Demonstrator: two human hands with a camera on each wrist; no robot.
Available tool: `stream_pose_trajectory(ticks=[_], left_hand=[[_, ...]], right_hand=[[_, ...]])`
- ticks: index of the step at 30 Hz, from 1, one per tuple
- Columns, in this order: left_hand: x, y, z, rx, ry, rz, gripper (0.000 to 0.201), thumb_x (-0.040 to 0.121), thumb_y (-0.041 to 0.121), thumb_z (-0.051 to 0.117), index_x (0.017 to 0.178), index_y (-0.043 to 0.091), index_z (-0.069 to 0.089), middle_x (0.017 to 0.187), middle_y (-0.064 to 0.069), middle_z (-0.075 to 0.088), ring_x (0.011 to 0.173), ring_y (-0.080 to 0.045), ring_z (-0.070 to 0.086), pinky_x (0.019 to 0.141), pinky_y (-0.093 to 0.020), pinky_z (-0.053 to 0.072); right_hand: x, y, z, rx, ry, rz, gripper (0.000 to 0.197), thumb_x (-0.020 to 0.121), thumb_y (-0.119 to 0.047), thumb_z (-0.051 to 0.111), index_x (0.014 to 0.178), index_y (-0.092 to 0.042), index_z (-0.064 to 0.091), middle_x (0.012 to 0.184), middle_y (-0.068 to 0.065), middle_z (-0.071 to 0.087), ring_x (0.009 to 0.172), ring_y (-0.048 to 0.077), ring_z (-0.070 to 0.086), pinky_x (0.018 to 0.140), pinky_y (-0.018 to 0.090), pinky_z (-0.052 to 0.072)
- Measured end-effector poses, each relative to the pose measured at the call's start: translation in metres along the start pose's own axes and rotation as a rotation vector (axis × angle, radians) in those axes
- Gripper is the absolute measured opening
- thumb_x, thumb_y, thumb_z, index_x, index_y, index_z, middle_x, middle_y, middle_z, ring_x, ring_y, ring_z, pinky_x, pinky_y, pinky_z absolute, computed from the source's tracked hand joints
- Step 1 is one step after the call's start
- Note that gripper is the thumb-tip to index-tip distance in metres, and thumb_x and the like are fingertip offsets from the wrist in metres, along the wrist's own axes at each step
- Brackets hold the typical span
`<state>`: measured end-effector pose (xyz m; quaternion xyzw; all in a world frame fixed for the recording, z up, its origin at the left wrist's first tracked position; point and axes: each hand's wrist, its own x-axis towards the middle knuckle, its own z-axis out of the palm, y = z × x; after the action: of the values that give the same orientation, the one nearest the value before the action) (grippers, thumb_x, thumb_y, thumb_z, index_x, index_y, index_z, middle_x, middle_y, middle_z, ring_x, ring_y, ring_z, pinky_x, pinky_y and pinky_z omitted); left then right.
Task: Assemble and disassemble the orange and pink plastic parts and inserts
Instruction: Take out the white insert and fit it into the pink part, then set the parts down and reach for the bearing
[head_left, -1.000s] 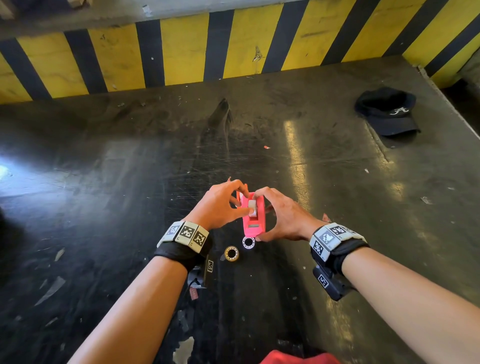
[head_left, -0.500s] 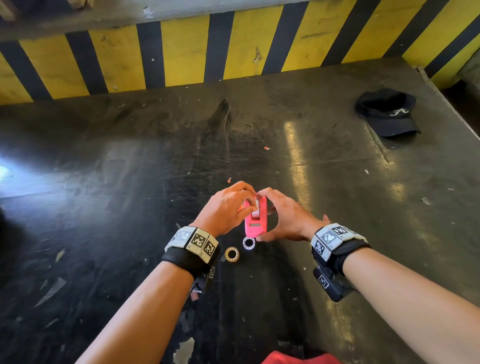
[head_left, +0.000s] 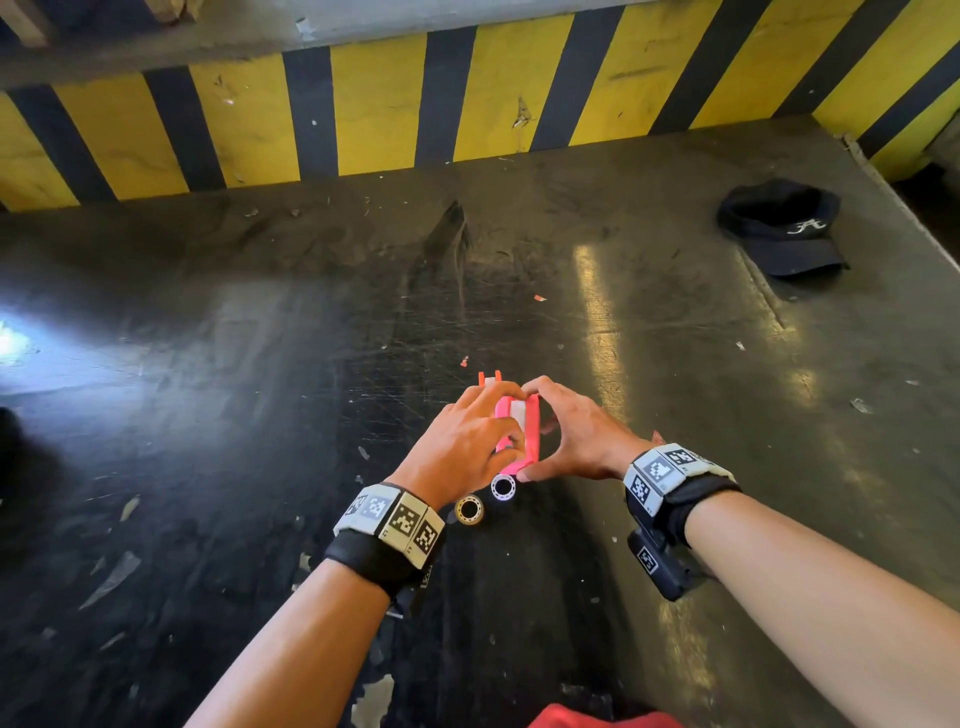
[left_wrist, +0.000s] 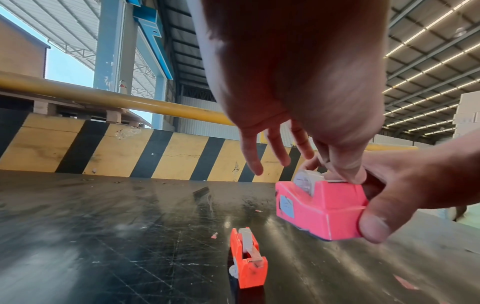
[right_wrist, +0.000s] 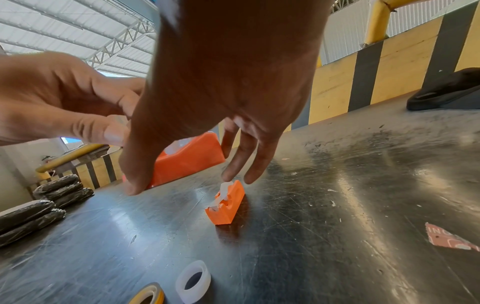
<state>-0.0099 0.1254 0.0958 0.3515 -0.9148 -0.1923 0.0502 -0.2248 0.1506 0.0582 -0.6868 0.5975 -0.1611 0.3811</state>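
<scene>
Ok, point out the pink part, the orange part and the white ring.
pink part (left_wrist: 318, 207), left wrist view, side wall.
orange part (right_wrist: 228, 207), right wrist view, side wall.
white ring (right_wrist: 193, 280), right wrist view, rim.

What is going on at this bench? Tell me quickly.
A person is working on a pink tape dispenser, held just above the black table. The right hand grips its end between thumb and fingers while the left hand pinches at the clear roll in its top. A smaller orange dispenser sits on the table beyond, and two loose tape rolls lie near the wrists.
</scene>
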Motion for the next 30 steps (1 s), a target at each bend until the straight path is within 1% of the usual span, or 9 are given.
stream_pose_trajectory(ticks=[4,8,10,11,13,15,20,25,30], left_hand=[[-0.002,0.007,0.000,0.056,0.010,-0.037,0.022,0.093,0.040,0.071,0.107,0.024,0.080,0.161,-0.001,0.040,0.150,-0.027,0.032,0.111,-0.050,0.046],[-0.005,0.011,0.003,0.071,-0.017,-0.038,0.023,0.094,0.038,0.070,0.115,0.032,0.077,0.166,0.001,0.032,0.155,-0.026,0.023,0.113,-0.049,0.040],[-0.007,0.009,0.008,0.031,0.031,-0.046,0.019,0.093,0.028,0.070,0.110,0.032,0.078,0.162,0.000,0.037,0.152,-0.028,0.030,0.108,-0.050,0.047],[-0.008,0.007,0.010,-0.007,0.067,-0.069,0.021,0.092,0.020,0.068,0.106,0.029,0.079,0.159,0.000,0.042,0.149,-0.028,0.035,0.105,-0.049,0.051],[-0.011,0.002,0.013,-0.090,0.126,-0.145,0.027,0.089,0.006,0.060,0.100,0.024,0.077,0.149,0.000,0.051,0.140,-0.025,0.045,0.104,-0.045,0.053],[-0.016,-0.007,0.014,-0.130,0.148,-0.203,0.030,0.089,0.002,0.055,0.100,0.023,0.073,0.139,0.003,0.056,0.127,-0.020,0.053,0.103,-0.039,0.052],[-0.036,-0.039,0.026,-0.210,-0.098,-0.385,0.029,0.096,0.013,0.057,0.118,0.028,0.067,0.133,0.003,0.058,0.099,-0.011,0.058,0.097,-0.033,0.053],[-0.054,-0.060,0.050,-0.236,-0.302,-0.481,0.047,0.092,0.030,0.072,0.135,0.029,0.056,0.131,0.001,0.058,0.118,-0.020,0.061,0.102,-0.037,0.052],[-0.058,-0.060,0.069,-0.280,-0.314,-0.508,0.055,0.090,0.027,0.074,0.139,0.031,0.051,0.132,0.002,0.058,0.116,-0.018,0.062,0.102,-0.037,0.054]], right_hand=[[0.000,0.001,0.000,0.015,-0.007,0.024,0.093,0.055,-0.049,0.101,0.126,-0.043,0.041,0.129,-0.008,0.058,0.107,0.013,0.070,0.089,0.034,0.060],[-0.002,0.006,-0.002,0.063,0.054,0.051,0.087,0.058,-0.045,0.101,0.123,-0.040,0.044,0.123,-0.009,0.062,0.102,0.007,0.069,0.084,0.028,0.057],[-0.002,0.011,-0.003,0.057,0.062,0.065,0.087,0.058,-0.042,0.101,0.124,-0.039,0.044,0.123,-0.010,0.061,0.103,0.002,0.064,0.082,0.021,0.051],[-0.001,0.014,-0.003,0.035,0.054,0.076,0.088,0.058,-0.041,0.100,0.125,-0.038,0.043,0.125,-0.010,0.060,0.104,0.005,0.063,0.083,0.023,0.050],[0.003,0.022,-0.001,-0.026,0.031,0.102,0.092,0.057,-0.041,0.100,0.127,-0.040,0.040,0.129,-0.007,0.056,0.110,0.015,0.060,0.092,0.035,0.052],[0.007,0.028,-0.001,-0.079,0.010,0.120,0.094,0.057,-0.039,0.098,0.128,-0.041,0.037,0.131,-0.005,0.053,0.113,0.021,0.060,0.099,0.044,0.053],[0.030,0.038,0.002,-0.183,-0.001,0.169,0.093,0.061,-0.027,0.095,0.132,-0.032,0.036,0.134,0.001,0.051,0.116,0.029,0.060,0.100,0.045,0.053],[0.059,0.052,0.012,-0.263,-0.007,0.253,0.094,0.065,-0.020,0.097,0.136,-0.028,0.036,0.143,0.006,0.051,0.121,0.033,0.060,0.099,0.045,0.052],[0.074,0.065,0.017,-0.286,-0.004,0.328,0.099,0.066,-0.021,0.098,0.140,-0.028,0.032,0.146,0.009,0.054,0.125,0.039,0.059,0.104,0.049,0.050]])
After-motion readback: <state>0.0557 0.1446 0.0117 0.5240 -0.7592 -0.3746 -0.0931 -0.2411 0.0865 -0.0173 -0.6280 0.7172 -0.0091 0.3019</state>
